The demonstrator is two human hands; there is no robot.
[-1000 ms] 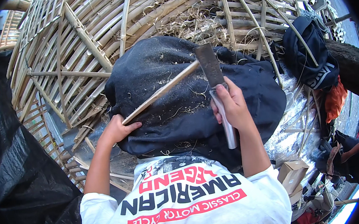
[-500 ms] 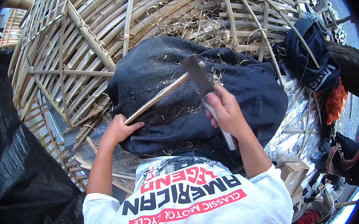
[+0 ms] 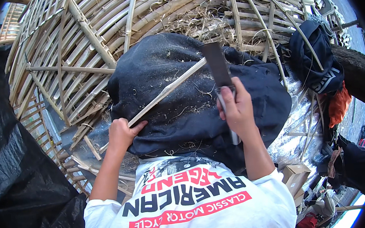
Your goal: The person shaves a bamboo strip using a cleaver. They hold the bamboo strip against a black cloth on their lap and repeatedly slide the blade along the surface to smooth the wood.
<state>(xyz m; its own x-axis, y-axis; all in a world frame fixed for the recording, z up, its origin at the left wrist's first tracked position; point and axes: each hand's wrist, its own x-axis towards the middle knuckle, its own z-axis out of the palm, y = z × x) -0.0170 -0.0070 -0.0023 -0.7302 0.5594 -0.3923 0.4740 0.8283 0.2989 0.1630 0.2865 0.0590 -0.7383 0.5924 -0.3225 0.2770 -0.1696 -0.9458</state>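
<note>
My left hand [image 3: 121,134] grips the near end of a long thin bamboo strip [image 3: 167,90] that lies slanting across a dark blue cloth [image 3: 181,101] over my lap. My right hand [image 3: 236,107] is closed around the metal handle of a broad flat-bladed knife [image 3: 217,69]. The blade stands upright and its edge meets the far end of the strip. Fine bamboo shavings lie scattered on the cloth.
A large woven bamboo frame [image 3: 98,43] curves around the front and left. Black plastic sheeting [image 3: 19,189] lies at the left. A dark blue bag [image 3: 316,59] and an orange cloth [image 3: 338,104] hang at the right, with a cardboard box [image 3: 296,175] lower right.
My right hand with the knife dipped left and tilted, then came back upright against the strip's far end. My left hand kept its hold on the strip.
</note>
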